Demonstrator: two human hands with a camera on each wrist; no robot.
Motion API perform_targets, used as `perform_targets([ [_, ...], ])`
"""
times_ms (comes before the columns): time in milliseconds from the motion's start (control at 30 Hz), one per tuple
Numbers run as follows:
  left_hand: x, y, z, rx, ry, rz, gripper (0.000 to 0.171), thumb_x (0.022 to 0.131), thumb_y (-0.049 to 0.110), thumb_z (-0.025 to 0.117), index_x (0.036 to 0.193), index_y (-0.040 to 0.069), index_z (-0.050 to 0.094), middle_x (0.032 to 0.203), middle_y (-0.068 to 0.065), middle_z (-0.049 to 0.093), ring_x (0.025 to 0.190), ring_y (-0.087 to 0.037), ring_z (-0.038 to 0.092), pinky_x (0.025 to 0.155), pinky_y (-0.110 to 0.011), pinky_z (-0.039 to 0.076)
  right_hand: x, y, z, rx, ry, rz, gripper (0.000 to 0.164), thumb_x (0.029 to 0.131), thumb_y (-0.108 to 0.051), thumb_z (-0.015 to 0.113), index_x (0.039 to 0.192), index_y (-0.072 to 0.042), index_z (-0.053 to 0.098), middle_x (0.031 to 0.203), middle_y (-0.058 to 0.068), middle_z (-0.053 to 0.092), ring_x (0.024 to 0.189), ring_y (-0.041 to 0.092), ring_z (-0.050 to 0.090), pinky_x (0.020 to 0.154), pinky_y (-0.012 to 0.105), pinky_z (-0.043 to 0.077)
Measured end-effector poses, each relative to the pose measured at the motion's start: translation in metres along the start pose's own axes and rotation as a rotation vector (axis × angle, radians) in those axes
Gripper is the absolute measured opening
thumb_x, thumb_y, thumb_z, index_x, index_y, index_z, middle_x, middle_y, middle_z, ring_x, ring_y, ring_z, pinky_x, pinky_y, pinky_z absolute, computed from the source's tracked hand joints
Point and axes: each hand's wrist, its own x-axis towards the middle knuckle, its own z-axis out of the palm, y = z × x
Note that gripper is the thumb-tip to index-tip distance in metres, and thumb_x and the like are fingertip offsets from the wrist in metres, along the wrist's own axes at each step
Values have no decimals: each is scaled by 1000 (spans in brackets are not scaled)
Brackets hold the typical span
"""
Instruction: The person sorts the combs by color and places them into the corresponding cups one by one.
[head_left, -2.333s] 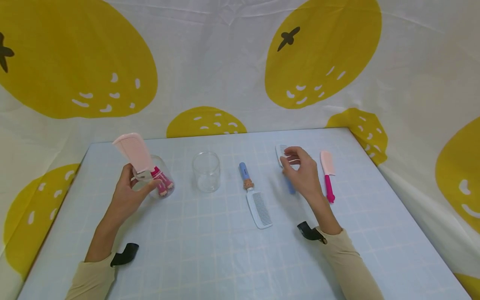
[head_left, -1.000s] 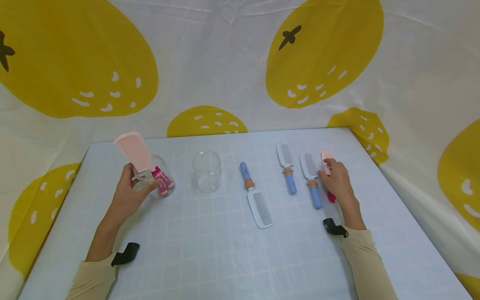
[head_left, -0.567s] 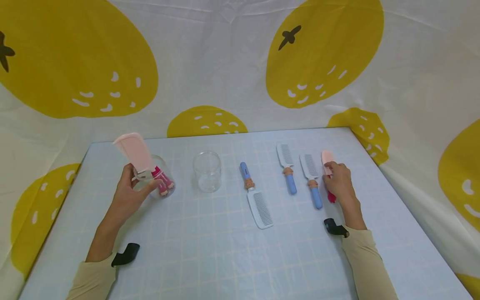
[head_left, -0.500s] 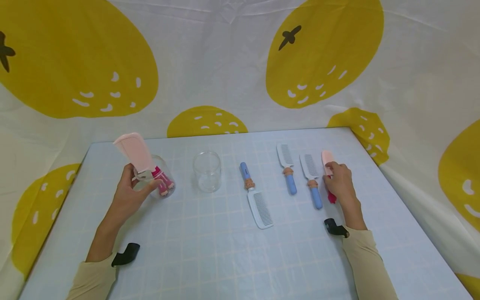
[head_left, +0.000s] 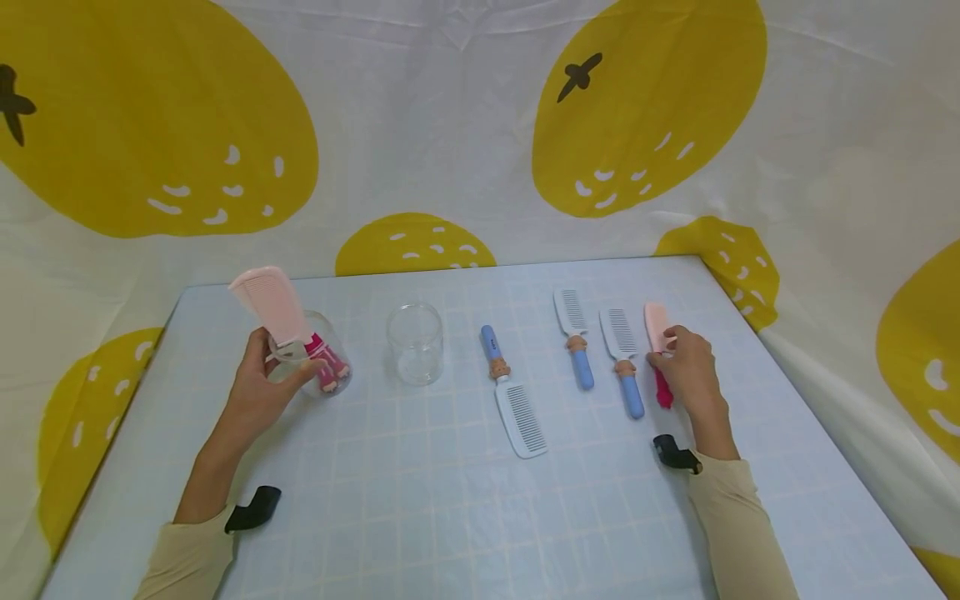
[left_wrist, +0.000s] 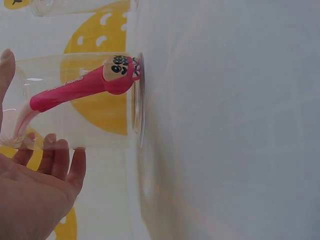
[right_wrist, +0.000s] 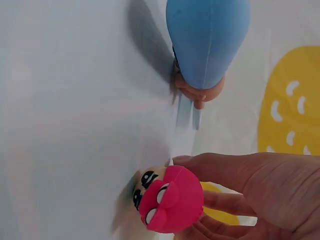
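In the head view my left hand (head_left: 258, 387) grips a clear glass cup (head_left: 321, 323) at the left of the table, thumb on its near side. A pale pink comb (head_left: 273, 304) leans out of its mouth, and pink handle ends show through the glass. The left wrist view shows fingers against the cup (left_wrist: 55, 62) and a pink handle (left_wrist: 75, 92) with a small face inside. At the right, my right hand (head_left: 692, 371) pinches another pink comb (head_left: 656, 318) near its neck, thumb on the left. Its pink figure end (right_wrist: 175, 202) shows in the right wrist view.
An upright clear glass cup (head_left: 416, 354) stands mid-left. Three blue combs lie on the table: one (head_left: 521, 417) in the middle with its teeth toward me, another (head_left: 572, 310) farther right, and one (head_left: 621, 332) close beside my right hand.
My right hand has moved right, from over the blue combs to the pink comb, then slid slightly down toward its neck. My left hand and its cup have stayed still.
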Motion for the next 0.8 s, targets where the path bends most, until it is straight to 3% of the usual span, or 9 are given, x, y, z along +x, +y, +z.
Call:
perform_targets([
  [267, -1, 3, 0, 2, 0, -17, 92, 96, 36, 74, 162, 14, 13, 165, -16, 24, 151, -45, 21, 115, -73, 22, 4, 2, -7, 7, -4, 45, 47, 97, -18, 68, 133, 8, 54, 123, 29, 57, 95, 37, 60, 74, 39, 62],
  [533, -1, 2, 1, -6, -2, -8, 92, 96, 34, 74, 163, 14, 13, 165, -16, 24, 151, -44, 21, 116, -72, 22, 5, 5, -16, -3, 45, 19, 45, 99, -19, 64, 132, 11, 56, 123, 32, 59, 101, 44, 58, 84, 54, 58],
  [733, 0, 3, 1, -10, -5, 1, 92, 97, 33, 73, 162, 13, 13, 165, -16, 24, 150, -45, 21, 115, -73, 22, 8, 11, -16, -4, 84, 11, 42, 100, -20, 63, 130, 9, 59, 120, 30, 62, 96, 40, 57, 63, 36, 55],
  [800, -1, 3, 0, -7, -1, -3, 92, 96, 35, 74, 162, 13, 14, 164, -16, 25, 150, -45, 22, 115, -73, 22, 8, 10, -16, -8, 105, -5, 41, 100, -21, 62, 129, 8, 60, 118, 29, 63, 95, 40, 59, 62, 35, 53],
])
